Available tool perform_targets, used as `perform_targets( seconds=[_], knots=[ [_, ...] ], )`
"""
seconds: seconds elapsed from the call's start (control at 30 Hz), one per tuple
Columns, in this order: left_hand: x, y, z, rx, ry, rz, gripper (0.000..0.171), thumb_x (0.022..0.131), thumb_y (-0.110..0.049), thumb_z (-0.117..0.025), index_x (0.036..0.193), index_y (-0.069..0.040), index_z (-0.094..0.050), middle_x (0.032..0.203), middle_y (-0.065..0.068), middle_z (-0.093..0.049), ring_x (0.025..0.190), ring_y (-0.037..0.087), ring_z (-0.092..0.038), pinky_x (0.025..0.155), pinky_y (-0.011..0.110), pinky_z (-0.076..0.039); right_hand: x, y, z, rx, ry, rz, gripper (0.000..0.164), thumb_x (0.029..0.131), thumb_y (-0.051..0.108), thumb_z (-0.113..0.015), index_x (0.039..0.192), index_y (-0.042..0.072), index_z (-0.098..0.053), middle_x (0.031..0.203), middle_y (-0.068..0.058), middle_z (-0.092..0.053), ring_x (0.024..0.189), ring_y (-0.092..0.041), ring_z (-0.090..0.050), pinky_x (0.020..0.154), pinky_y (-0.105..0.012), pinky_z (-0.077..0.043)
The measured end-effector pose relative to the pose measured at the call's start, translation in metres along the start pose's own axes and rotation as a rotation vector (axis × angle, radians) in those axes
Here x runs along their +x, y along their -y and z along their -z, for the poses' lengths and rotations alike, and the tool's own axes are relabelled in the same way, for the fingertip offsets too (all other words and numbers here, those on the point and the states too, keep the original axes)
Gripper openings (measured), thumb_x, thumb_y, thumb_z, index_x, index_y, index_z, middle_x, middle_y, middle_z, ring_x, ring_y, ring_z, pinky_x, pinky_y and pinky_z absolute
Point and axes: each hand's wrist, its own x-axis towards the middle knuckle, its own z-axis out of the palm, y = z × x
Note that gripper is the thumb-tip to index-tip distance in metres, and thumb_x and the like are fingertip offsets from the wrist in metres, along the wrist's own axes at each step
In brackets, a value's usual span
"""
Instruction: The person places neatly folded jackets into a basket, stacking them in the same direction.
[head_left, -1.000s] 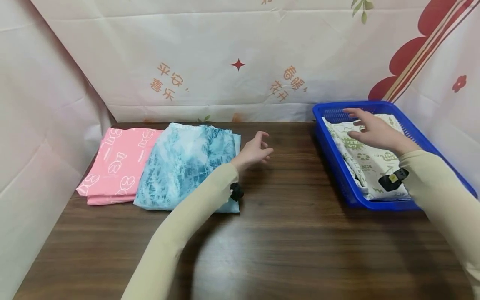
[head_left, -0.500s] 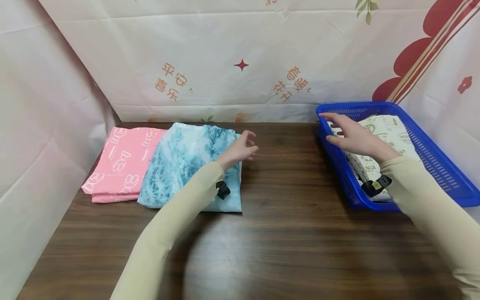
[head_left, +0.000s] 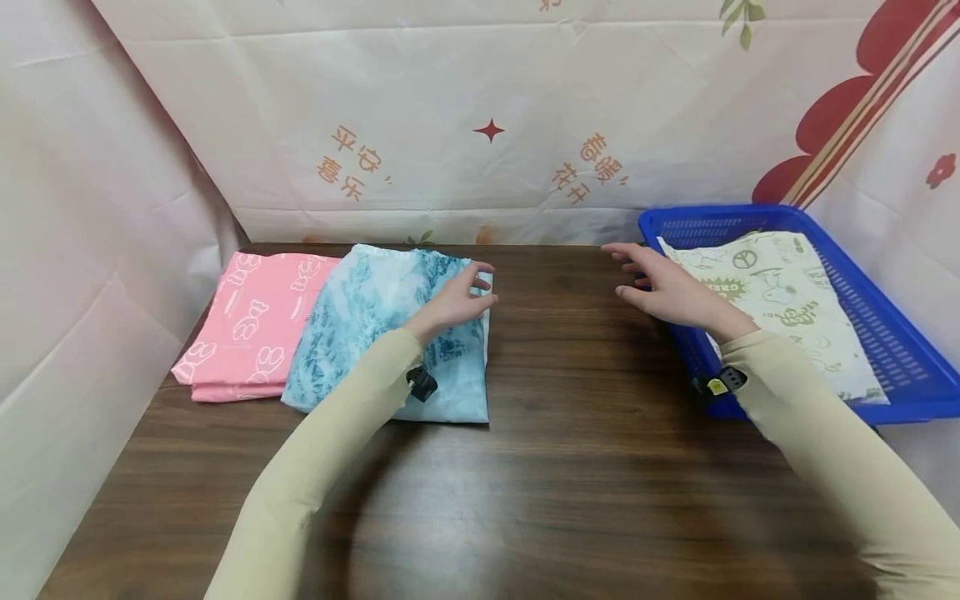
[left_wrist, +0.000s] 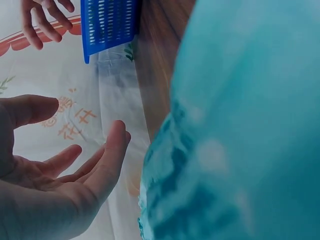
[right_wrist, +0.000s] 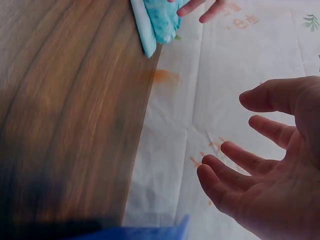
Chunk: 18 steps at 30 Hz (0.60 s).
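A folded blue-and-white marbled cloth (head_left: 360, 325) lies on the left half of the table, overlapping a folded pink cloth (head_left: 251, 325) with white line drawings. My left hand (head_left: 450, 300) hovers over the blue cloth's right side, fingers loosely bent and holding nothing; the left wrist view shows the cloth (left_wrist: 240, 125) beside that hand. Just left of the blue basket, my right hand (head_left: 667, 287) is in the air with its fingers spread, palm empty in the right wrist view. Inside the basket (head_left: 720, 213) lies a folded cream cloth (head_left: 795, 308) with green print, partly hidden by the right arm.
The dark wooden table (head_left: 570, 467) runs between the cloths and the basket. A pale printed curtain (head_left: 420, 100) hangs behind it, with more fabric along both sides. Each wrist carries a small black camera (head_left: 422, 383).
My right hand has moved left from over the basket to beside its left edge, uncovering more of the cream cloth. The left hand has shifted left over the blue cloth.
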Motion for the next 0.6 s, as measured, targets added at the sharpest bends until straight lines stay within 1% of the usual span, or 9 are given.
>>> perform_targets(
  seconds=[0.2,0.43,0.6],
  knots=[
    [-0.008,0.006,0.0,0.075,0.019,-0.029,0.059,0.099,-0.024,-0.055,0.15,-0.012,-0.026,0.142,0.02,-0.042,0.123,0.031,-0.05,0.095,0.043,-0.046,0.0,0.001,-0.015,0.029,0.021,0.002,0.059,0.097,0.005,-0.056,0.147,-0.005,-0.028,0.144,-0.03,-0.034,0.127,-0.048,-0.036,0.099,-0.059,-0.035],
    [-0.018,0.015,-0.002,0.101,0.03,-0.05,0.063,0.101,-0.034,-0.05,0.153,-0.013,-0.023,0.148,0.019,-0.037,0.131,0.032,-0.042,0.101,0.047,-0.04,0.002,0.003,-0.037,0.053,0.018,-0.005,0.057,0.096,0.005,-0.057,0.147,-0.004,-0.031,0.144,-0.027,-0.035,0.128,-0.045,-0.038,0.1,-0.058,-0.035],
    [-0.028,0.019,-0.001,0.124,0.045,-0.107,0.062,0.102,-0.036,-0.048,0.154,-0.014,-0.022,0.151,0.019,-0.032,0.134,0.033,-0.037,0.104,0.046,-0.037,0.007,0.007,-0.051,0.071,0.015,-0.005,0.055,0.097,0.007,-0.056,0.146,-0.002,-0.032,0.143,-0.025,-0.037,0.128,-0.044,-0.038,0.1,-0.058,-0.036]
  ],
)
